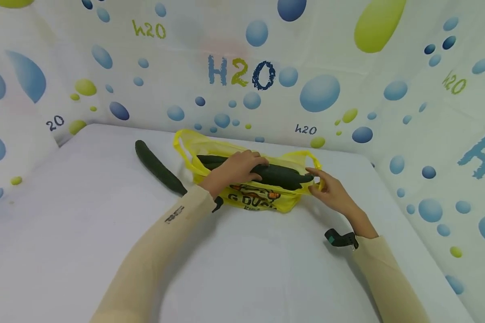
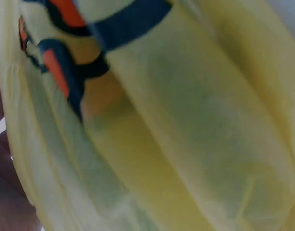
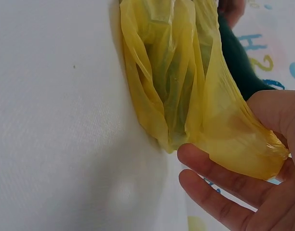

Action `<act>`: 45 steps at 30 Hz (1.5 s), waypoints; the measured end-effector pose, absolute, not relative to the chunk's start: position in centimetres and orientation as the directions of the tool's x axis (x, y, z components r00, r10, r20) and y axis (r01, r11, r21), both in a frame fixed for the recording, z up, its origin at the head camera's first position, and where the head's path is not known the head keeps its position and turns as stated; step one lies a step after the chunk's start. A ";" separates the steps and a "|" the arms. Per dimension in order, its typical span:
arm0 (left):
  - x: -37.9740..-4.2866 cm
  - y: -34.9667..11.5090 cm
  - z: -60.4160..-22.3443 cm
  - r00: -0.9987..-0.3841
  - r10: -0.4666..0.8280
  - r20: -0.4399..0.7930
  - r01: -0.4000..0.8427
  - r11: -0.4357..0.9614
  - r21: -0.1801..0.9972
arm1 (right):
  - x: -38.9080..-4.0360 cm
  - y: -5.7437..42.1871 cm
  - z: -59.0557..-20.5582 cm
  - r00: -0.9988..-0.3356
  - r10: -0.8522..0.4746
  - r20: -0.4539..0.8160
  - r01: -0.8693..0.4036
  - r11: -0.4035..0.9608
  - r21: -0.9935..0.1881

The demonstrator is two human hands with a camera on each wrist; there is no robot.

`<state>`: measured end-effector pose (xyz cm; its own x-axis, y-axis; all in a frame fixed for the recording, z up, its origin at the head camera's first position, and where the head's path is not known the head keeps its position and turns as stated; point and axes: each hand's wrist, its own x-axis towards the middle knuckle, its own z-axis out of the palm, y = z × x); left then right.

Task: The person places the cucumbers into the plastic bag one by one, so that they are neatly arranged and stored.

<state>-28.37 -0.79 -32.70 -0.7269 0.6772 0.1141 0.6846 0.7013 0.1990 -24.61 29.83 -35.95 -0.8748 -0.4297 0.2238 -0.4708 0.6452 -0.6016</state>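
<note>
A yellow plastic bag printed with "G DUCK" lies on its side, its mouth turned up. Dark green cucumbers show in the opening. My left hand reaches over the bag and grips the front cucumber from above, fingers curled over it. Behind it, another cucumber is partly hidden by that hand. At the right end, my right hand pinches the bag's handle edge between thumb and fingers; the right wrist view shows the yellow film there. Through the bag, greenish shapes show in the left wrist view.
One loose cucumber lies left of the bag on the white table, its near end by my left sleeve. A white curtain with blue and green drops stands behind the table and along its sides. Dark wrist devices are worn at both cuffs.
</note>
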 end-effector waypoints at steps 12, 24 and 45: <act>-28.5 -0.1 -33.5 -0.784 0.614 0.094 0.621 0.769 0.150 | -26.0 30.4 -36.4 -0.857 -0.451 0.250 -0.501 0.614 -0.610; -28.1 -1.6 -33.1 -0.807 0.571 0.152 0.590 0.793 0.150 | -27.7 30.7 -36.5 -0.835 -0.483 0.262 -0.536 0.609 -0.585; -27.1 -6.3 -33.6 -0.841 0.510 0.181 0.532 0.840 0.102 | -27.6 30.0 -36.9 -0.844 -0.482 0.235 -0.520 0.628 -0.579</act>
<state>-27.11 -6.35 -33.56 -0.8407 0.5104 0.1806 0.5322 0.8404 0.1022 -27.59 30.01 -36.87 -0.8440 -0.4819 0.2354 -0.5201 0.6283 -0.5786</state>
